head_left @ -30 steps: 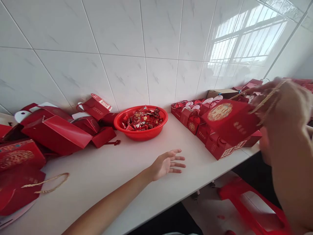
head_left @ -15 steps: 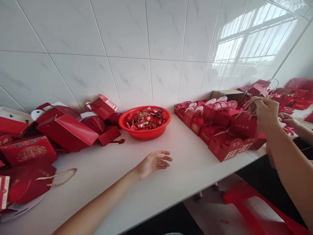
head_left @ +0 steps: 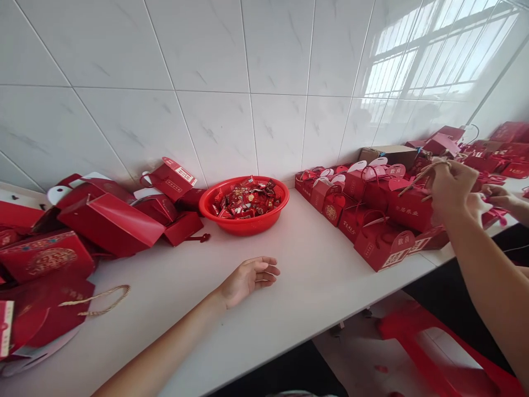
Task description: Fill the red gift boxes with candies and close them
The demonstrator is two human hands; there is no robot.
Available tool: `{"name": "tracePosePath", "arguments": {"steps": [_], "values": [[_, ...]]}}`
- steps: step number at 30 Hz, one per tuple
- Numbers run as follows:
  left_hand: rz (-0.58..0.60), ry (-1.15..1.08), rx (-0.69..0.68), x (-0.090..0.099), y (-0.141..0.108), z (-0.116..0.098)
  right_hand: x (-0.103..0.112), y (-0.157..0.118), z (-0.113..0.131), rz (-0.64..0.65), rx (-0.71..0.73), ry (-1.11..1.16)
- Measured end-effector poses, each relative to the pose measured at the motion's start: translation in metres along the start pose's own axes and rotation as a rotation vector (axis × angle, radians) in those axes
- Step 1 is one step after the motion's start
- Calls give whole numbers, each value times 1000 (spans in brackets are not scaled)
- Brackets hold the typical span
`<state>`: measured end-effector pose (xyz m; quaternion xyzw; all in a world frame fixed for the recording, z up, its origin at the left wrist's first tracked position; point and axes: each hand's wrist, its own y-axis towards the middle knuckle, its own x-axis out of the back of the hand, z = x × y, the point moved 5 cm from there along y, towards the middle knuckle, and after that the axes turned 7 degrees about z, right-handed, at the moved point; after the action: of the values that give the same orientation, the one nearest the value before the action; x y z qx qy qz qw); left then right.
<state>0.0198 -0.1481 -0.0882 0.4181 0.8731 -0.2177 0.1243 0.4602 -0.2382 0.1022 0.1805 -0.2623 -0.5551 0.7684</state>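
My left hand [head_left: 250, 281] is held over the white table [head_left: 289, 298], its fingers apart and slightly curled, with nothing in it. Beyond it stands a red plastic basket [head_left: 243, 225] full of small wrapped candies [head_left: 250, 198]. My right hand [head_left: 452, 187] is at the right, with its fingers closed on the twisted rope handle [head_left: 425, 175] of a red box [head_left: 411, 208]. That box is among rows of red gift boxes [head_left: 378, 245], and its far side is hidden by my hand.
Red boxes [head_left: 111, 223] lie piled at the left, one with a rope handle [head_left: 105, 302]. A cardboard box [head_left: 390, 156] stands by the tiled wall. Another person's hand [head_left: 500, 197] is at the far right. A red stool [head_left: 413, 344] stands below the table edge.
My left hand has shifted slightly left. My right hand still grips the rope handle, a little further right in view. The camera view has moved slightly.
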Motion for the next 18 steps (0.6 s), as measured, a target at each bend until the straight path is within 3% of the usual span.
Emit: {"name": "tracePosePath", "arguments": {"steps": [2,4,10,15,18], "values": [[1,1,0,0,0,1,7,-9,4,-95,-88,78],[-1,0,-4,0,0,2,10,-20,10,-80,-112,69],[2,-5,-13,-2,-2,2,17,-46,15,57,-157,-132],[-6,-5,-5,-1,-3,2,15,-36,8,292,-97,-317],[-12,0,-10,0,-4,1,15,-27,0,399,45,-562]]}}
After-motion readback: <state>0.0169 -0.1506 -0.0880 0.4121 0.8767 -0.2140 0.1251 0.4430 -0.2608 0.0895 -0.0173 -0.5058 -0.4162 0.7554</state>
